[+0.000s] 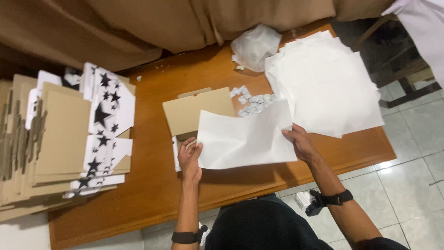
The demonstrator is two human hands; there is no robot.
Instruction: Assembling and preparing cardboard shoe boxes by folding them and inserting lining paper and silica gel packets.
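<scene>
My left hand (189, 159) and right hand (300, 143) grip one white paper sheet (245, 136) by its side edges, over the brown surface (152, 185). It hides part of the flat cardboard box (194, 111) — contents not visible. A paper stack (328, 88) lies right; the clear plastic bag (254, 46) far — contents unclear.

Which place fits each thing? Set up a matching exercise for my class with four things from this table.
Things:
1. white sheet
2. paper stack
3. plastic bag
4. star boxes

Places:
A. left edge of the table
B. far edge, beside the cloth
C. between both hands
D. right end of the table

Pairs: 1-C, 2-D, 3-B, 4-A
</scene>
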